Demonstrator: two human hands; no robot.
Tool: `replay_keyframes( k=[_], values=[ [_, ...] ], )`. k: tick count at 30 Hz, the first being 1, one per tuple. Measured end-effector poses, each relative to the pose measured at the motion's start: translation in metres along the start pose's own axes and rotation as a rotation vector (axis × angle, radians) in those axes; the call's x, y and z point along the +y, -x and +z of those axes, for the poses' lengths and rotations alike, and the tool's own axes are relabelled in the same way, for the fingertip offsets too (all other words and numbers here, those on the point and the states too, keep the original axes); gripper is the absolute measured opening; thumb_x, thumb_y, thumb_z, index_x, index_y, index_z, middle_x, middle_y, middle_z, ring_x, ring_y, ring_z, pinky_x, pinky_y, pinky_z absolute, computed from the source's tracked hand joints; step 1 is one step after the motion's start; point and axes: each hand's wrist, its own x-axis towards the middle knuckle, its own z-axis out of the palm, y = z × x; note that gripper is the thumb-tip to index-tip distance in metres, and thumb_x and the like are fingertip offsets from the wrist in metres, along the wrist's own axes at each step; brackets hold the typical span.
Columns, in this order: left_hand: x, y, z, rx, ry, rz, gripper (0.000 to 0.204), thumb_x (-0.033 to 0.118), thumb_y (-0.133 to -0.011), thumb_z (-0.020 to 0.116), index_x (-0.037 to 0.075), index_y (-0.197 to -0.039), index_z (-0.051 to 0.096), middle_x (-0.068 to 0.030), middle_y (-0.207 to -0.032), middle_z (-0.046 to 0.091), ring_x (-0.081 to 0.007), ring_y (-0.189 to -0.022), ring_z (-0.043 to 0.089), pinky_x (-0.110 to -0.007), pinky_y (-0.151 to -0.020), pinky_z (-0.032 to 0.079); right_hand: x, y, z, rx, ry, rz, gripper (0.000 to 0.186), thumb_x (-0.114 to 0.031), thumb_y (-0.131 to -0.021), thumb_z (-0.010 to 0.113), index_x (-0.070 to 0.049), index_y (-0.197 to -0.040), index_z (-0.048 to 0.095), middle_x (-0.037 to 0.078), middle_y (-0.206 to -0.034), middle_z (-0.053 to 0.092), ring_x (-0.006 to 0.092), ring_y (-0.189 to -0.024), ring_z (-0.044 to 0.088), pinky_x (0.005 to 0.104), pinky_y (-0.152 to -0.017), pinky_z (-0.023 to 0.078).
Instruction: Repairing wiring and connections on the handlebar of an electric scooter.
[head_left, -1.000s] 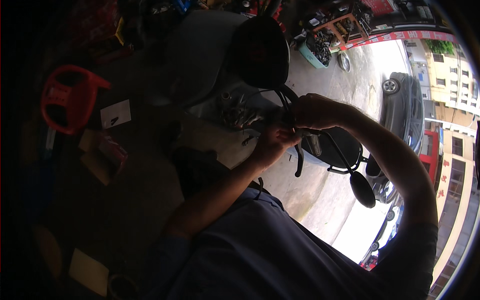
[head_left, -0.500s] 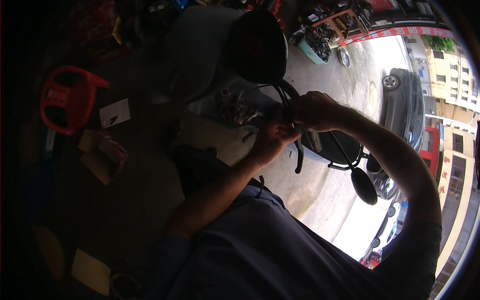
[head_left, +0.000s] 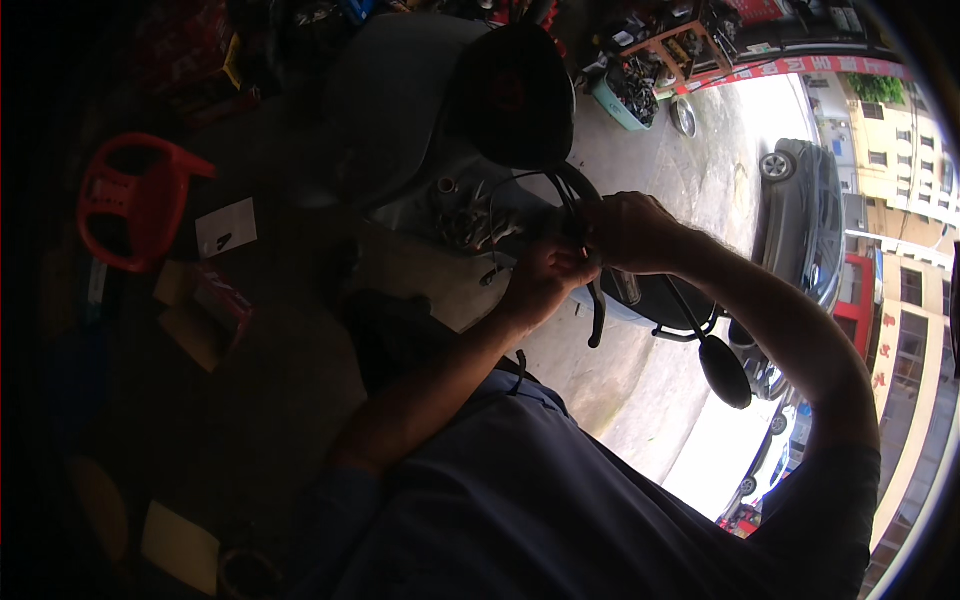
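My left hand (head_left: pixel 548 285) is closed, its thumb and fingertips pinched together at the handlebar, beside the base of a black brake lever (head_left: pixel 597 318). My right hand (head_left: pixel 632 232) is curled closed just above it, its fingers bent over the same spot. What the fingertips hold is hidden in shadow between the two hands. Black cables (head_left: pixel 566 186) run down into the hands from above. Below my right hand a shiny metal bar end (head_left: pixel 627 287) shows. A round-backed mirror (head_left: pixel 725 372) on a stalk sticks out to the lower right.
A grey vehicle body (head_left: pixel 395 100) with a dark seat-like part (head_left: pixel 520 95) stands ahead. Dark metal parts (head_left: pixel 465 220) lie below it. At left are a red plastic chair (head_left: pixel 140 205), a white sheet (head_left: pixel 227 228) and an open carton (head_left: pixel 205 310). A teal bin (head_left: pixel 622 105) of parts stands far right.
Both hands stay at the handlebar, with only slight finger movement. A thin cable now shows in a loop left of the hands. The view has shifted slightly.
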Motion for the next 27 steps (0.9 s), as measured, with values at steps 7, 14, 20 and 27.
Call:
replay_keyframes(
  k=[7,14,20,27],
  values=[
    [-0.003,0.0,0.002,0.007,0.039,0.052,0.022,0.006,-0.079,0.073,0.005,-0.094,0.058,-0.0046,-0.09,0.063,-0.0146,-0.089,0.061,-0.029,-0.078,0.048,0.016,-0.017,-0.02,-0.207,0.002,-0.237,0.019,-0.025,-0.082,0.056,-0.008,-0.085,0.065,0.011,-0.087,0.064,0.0288,-0.089,0.063,0.0418,-0.078,0.052],
    [-0.003,-0.002,0.0,-0.002,-0.003,0.011,0.022,0.006,-0.078,0.073,0.005,-0.094,0.058,-0.0044,-0.089,0.063,-0.0148,-0.088,0.061,-0.029,-0.078,0.048,0.011,-0.003,-0.008,-0.022,-0.078,-0.159,0.021,-0.024,-0.081,0.062,-0.01,-0.098,0.06,0.013,-0.082,0.065,0.0344,-0.08,0.064,0.044,-0.071,0.05],
    [-0.004,-0.003,0.002,0.014,-0.006,0.012,0.02,0.004,-0.079,0.072,0.004,-0.093,0.058,-0.0056,-0.089,0.064,-0.0157,-0.086,0.063,-0.03,-0.079,0.05,-0.002,0.0,-0.007,0.031,-0.072,-0.066,0.021,-0.022,-0.08,0.062,-0.008,-0.096,0.061,0.015,-0.082,0.066,0.0347,-0.082,0.065,0.0441,-0.073,0.051],
    [-0.003,-0.003,0.0,-0.019,-0.026,0.032,0.023,0.006,-0.082,0.07,0.004,-0.101,0.057,-0.0046,-0.089,0.064,-0.0132,-0.085,0.062,-0.028,-0.074,0.05,-0.011,0.005,-0.005,-0.043,-0.041,0.075,0.018,-0.014,-0.078,0.061,-0.006,-0.094,0.065,0.015,-0.09,0.066,0.0321,-0.09,0.063,0.0435,-0.077,0.05]
  ],
)
